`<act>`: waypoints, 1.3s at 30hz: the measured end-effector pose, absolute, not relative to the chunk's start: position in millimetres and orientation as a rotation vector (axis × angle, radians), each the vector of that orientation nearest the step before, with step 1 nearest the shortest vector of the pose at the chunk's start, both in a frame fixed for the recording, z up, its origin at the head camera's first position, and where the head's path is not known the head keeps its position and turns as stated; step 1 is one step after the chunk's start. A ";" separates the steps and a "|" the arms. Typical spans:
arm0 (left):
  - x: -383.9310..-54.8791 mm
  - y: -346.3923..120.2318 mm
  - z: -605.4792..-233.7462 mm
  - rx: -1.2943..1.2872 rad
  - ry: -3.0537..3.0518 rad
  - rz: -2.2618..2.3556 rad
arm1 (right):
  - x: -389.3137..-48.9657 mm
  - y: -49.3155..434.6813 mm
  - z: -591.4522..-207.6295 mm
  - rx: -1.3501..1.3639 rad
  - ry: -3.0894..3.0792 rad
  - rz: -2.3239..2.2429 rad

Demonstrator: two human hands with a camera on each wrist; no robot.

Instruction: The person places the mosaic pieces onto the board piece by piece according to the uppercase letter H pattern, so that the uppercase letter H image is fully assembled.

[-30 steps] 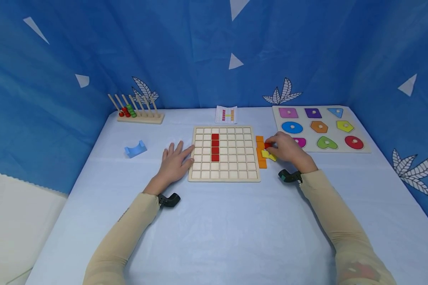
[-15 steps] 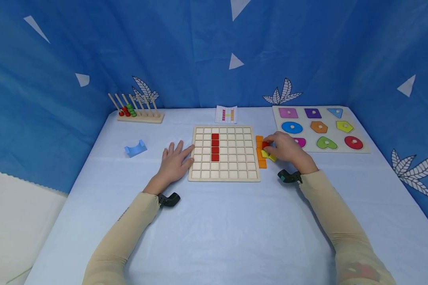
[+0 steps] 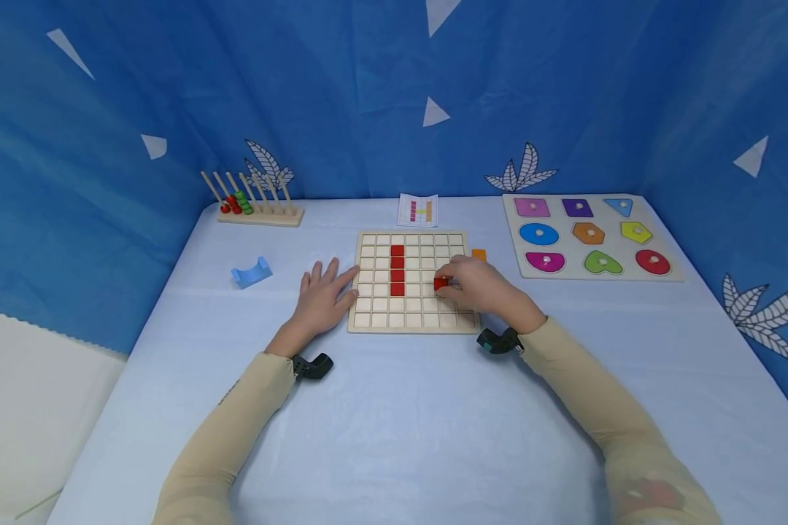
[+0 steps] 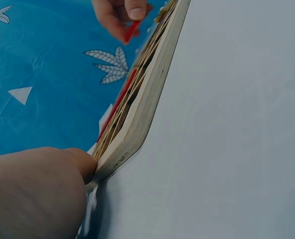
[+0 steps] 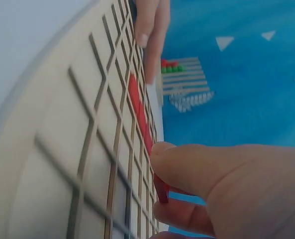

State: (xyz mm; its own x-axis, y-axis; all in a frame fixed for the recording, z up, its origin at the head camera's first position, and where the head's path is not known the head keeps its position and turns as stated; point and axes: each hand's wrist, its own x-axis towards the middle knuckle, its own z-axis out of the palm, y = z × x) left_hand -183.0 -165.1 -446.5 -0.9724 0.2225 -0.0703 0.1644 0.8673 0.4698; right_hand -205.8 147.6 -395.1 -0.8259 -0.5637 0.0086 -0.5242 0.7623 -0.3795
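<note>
A wooden grid board (image 3: 372, 319) lies on the table, with a column of red square tiles (image 3: 397, 270) set in its cells. Between thumb and fingers, my right hand (image 3: 482, 288) pinches one more red tile (image 3: 441, 283) over the board's right half. That pinched tile (image 5: 161, 190) is tilted in the right wrist view; whether it touches the board I cannot tell. My left hand (image 3: 319, 300) rests with spread fingers at the board's left edge, thumb and forefinger touching it. Past the right edge an orange tile (image 3: 479, 254) shows; the other loose tiles there are hidden behind the right hand.
A peg abacus (image 3: 260, 213) with red and green beads stands back left, and a blue arched block (image 3: 252, 273) lies nearer. Behind the board is a pattern card (image 3: 417, 211). A knobbed shape puzzle (image 3: 604, 274) lies at the back right.
My right hand has picked up a red tile from the loose pile right of the board and carried it left over the grid. The left hand has stayed in place.
</note>
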 end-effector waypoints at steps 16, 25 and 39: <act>-182.8 -166.2 -448.6 0.309 2.916 0.746 | -198.2 91.1 -398.7 -1.074 2.783 -0.475; -183.2 -165.8 -449.4 0.306 2.924 0.721 | -199.4 85.2 -404.1 -1.102 2.752 -0.505; -183.4 -166.7 -449.1 0.314 2.924 0.714 | -196.8 83.0 -408.6 -1.112 2.748 -0.515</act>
